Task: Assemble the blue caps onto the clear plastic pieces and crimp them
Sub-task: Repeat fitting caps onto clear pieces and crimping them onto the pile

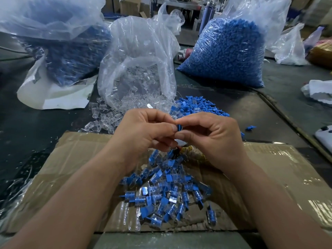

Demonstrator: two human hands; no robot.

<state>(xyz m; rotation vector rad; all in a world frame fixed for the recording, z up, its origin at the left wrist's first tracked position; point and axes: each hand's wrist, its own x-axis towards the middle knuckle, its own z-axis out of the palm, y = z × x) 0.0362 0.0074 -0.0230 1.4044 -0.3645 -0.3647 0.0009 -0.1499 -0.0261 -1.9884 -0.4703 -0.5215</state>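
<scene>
Both hands meet above the cardboard sheet (71,169). My left hand (143,130) and my right hand (206,135) pinch one small blue cap (179,127) between their fingertips; any clear piece under it is hidden by the fingers. Below the hands lies a pile of assembled blue-and-clear pieces (167,191). Loose clear plastic pieces (104,119) spill from an open clear bag (136,69) behind the left hand. Loose blue caps (195,106) lie in a heap behind the right hand.
A full bag of blue caps (224,54) stands at the back right, and a bag of blue parts (71,51) at the back left on white paper. A single blue cap (250,127) lies to the right. A white device (325,139) sits at the right edge.
</scene>
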